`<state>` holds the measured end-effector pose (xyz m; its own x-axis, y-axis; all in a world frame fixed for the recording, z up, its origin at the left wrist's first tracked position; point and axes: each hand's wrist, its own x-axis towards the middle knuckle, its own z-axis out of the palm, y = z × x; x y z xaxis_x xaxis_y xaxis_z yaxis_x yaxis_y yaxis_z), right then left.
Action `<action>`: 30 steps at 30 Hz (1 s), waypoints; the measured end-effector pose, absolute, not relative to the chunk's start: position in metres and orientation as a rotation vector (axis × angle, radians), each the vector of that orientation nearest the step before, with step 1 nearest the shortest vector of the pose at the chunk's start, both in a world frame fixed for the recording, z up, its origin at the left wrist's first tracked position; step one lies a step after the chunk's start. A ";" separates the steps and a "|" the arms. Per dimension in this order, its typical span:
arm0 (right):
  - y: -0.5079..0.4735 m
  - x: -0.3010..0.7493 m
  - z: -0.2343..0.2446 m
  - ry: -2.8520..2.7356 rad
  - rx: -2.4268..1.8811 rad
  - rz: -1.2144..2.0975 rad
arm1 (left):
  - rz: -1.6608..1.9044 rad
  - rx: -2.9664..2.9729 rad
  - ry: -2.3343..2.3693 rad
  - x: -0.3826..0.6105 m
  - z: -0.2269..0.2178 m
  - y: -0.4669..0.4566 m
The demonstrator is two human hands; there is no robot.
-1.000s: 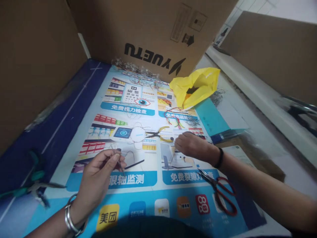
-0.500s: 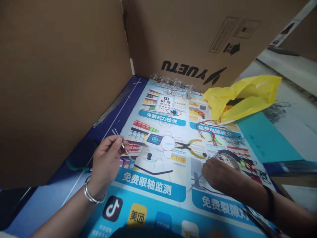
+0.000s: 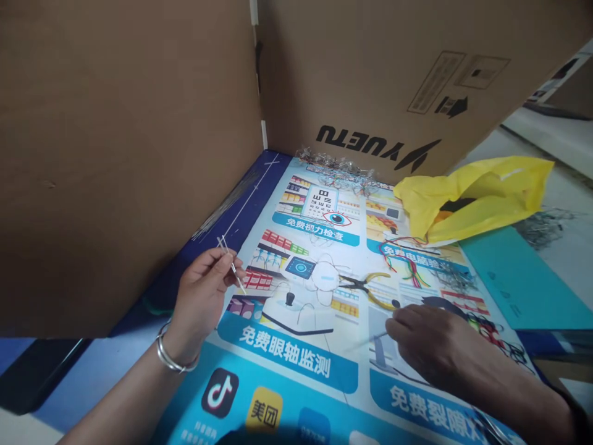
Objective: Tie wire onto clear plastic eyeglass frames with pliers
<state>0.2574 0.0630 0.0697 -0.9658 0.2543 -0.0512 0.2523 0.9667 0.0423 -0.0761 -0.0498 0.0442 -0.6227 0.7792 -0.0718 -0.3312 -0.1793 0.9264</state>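
Note:
My left hand point(image 3: 202, 295) is raised over the left part of a printed poster point(image 3: 296, 364) and pinches a short piece of thin metal wire point(image 3: 230, 264) between thumb and fingers. A silver bangle sits on that wrist. My right hand point(image 3: 428, 346) rests knuckles up on the poster at the right, fingers curled, with a thin pale wire sticking out to the left of its fingertips. Yellow-handled pliers point(image 3: 370, 288) lie just beyond the right hand.
Large cardboard boxes point(image 3: 115, 142) wall the left and back. A yellow plastic bag point(image 3: 477, 194) lies at the back right, with coloured wires point(image 3: 407, 262) in front of it. Tangled wire bits point(image 3: 340, 170) lie along the back box. A teal sheet point(image 3: 519, 278) lies at the right.
The view has swung left, so the scissors and green tool have left the frame. My left hand has lifted with the wire. My right hand has stayed on the poster near the pliers.

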 end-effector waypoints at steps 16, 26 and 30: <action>0.049 0.151 0.066 3.146 0.905 0.398 | 2.011 0.498 1.335 -0.079 0.040 -0.047; 0.040 0.154 0.065 3.073 0.924 0.395 | 1.976 0.533 1.326 -0.078 0.039 -0.050; 0.040 0.164 0.062 3.019 0.970 0.329 | 1.955 0.542 1.350 -0.075 0.037 -0.050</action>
<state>0.1641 0.0403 0.0616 -0.8138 0.5713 0.1066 0.5809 0.7936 0.1813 -0.0753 -0.0496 0.0372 -0.6748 0.7367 -0.0444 -0.3025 -0.2212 0.9271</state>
